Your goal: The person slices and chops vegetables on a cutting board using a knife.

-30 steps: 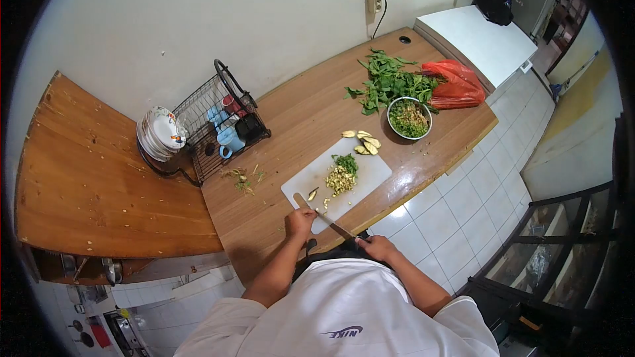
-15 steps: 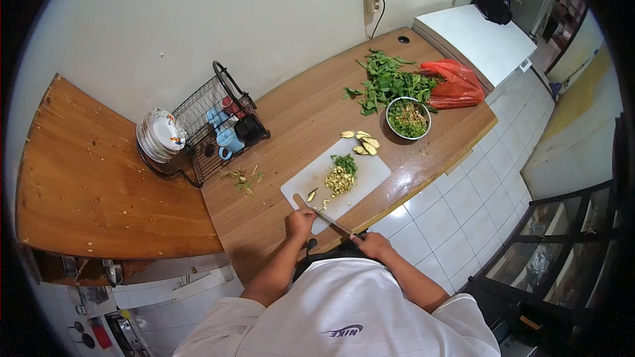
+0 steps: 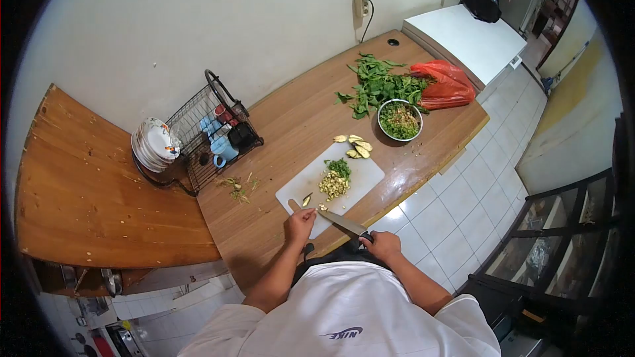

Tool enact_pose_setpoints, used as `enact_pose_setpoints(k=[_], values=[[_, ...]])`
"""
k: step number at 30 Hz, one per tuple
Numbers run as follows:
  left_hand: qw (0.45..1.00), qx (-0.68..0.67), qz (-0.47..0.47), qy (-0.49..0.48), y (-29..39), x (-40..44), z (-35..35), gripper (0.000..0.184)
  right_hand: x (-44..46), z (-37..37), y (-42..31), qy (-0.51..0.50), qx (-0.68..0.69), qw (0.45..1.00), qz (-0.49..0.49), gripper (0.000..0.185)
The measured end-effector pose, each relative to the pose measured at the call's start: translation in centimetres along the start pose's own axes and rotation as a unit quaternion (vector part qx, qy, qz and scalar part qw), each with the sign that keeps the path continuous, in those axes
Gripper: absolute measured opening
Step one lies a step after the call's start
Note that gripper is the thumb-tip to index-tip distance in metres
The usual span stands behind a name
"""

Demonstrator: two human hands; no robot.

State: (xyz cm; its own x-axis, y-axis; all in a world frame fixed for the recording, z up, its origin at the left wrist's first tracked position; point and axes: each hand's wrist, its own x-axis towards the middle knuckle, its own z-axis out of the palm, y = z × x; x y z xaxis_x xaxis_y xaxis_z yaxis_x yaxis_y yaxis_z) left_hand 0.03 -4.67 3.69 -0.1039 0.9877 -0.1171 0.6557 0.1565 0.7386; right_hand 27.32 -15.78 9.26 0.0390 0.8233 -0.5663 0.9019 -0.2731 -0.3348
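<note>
My right hand [image 3: 383, 246] is wrapped round the black handle of a knife [image 3: 342, 222], whose blade lies over the near edge of the white cutting board [image 3: 368, 178]. At the board's near left corner, my left hand [image 3: 301, 223] has its fingers pinched together by the knife tip; what they hold is too small to make out. Chopped pale pieces [image 3: 334, 186] and chopped greens [image 3: 339, 168] form a pile mid-board. A small slice [image 3: 307, 199] lies near my left fingers. Several eggplant pieces [image 3: 360, 148] rest at the board's far edge.
A bowl of chopped vegetables [image 3: 400, 120], leafy greens [image 3: 380, 82] and a red plastic bag [image 3: 446, 84] are at the back right. On the left stand a wire rack [image 3: 198, 129] with cups and stacked plates [image 3: 159, 142]. Vegetable scraps [image 3: 238, 188] lie beside the board.
The knife blade has turned and shows its broad side more. My right hand has shifted slightly right. The whole view has moved a little.
</note>
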Motion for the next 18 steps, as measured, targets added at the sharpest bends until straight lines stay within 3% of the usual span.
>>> enact_pose_setpoints(k=[2,5,12,14,18], values=[[0.995,0.01,0.074,-0.067,1.3,0.4,0.2,0.026,-0.1,0.2,-0.1,-0.007,-0.013,1.0,-0.001,0.061],[0.983,0.103,0.149,-0.037,3.8,0.6,0.3,0.029,-0.1,0.9,-0.1,0.04,-0.011,0.999,-0.008,0.059],[0.977,0.161,0.141,0.0,4.1,2.8,-0.1,0.029,-0.9,0.5,0.4,0.048,0.001,0.999,0.003,0.059],[0.988,0.126,0.092,0.003,4.8,2.9,-1.1,0.026,-1.3,0.5,0.6,0.046,0.011,0.999,0.004,0.059],[0.992,0.099,0.078,0.032,3.8,2.7,-2.0,0.022,-1.0,1.2,0.3,-0.019,0.062,0.998,0.006,0.064]])
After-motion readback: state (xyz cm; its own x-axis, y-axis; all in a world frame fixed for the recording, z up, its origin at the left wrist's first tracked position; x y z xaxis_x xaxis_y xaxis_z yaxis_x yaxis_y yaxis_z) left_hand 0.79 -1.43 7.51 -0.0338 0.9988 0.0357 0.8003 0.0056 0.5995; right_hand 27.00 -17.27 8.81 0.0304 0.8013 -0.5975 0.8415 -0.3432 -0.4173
